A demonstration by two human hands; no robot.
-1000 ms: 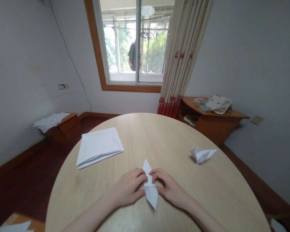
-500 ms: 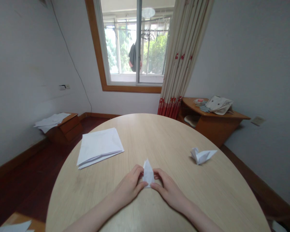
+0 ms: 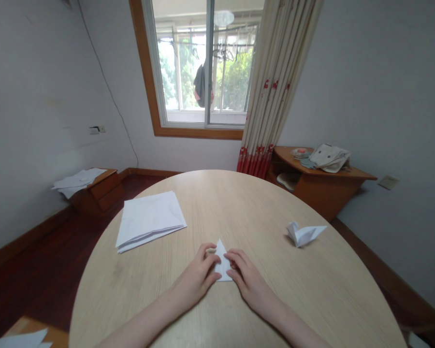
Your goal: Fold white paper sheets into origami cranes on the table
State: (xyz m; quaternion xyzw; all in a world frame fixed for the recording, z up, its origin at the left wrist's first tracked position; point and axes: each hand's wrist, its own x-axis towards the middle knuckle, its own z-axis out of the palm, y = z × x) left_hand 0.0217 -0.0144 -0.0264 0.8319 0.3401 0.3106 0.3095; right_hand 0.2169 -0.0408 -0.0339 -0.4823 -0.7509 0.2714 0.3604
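Observation:
A small piece of white folded paper (image 3: pixel 223 270) lies on the round table between my hands, its pointed tip facing away from me. My left hand (image 3: pixel 200 271) curls at its left side, thumb on the lower left corner and fingertips on the left edge. On the other side, my right hand (image 3: pixel 249 275) has its thumb at the lower right corner and bent fingers along the right edge. Both hands are closed about the paper and cover parts of its edges.
A stack of white paper sheets (image 3: pixel 150 220) rests on the wooden table (image 3: pixel 224 193) at the left. To the right sits a folded paper bird (image 3: pixel 302 235). Beyond the table are a low cabinet (image 3: pixel 103 191) and a corner desk (image 3: pixel 322 188) with a cloth bag (image 3: pixel 329 158).
My fingers have shifted inward over the paper's sides, and its upper part now looks flatter and more sharply pointed. The paper stack and paper bird stay in place.

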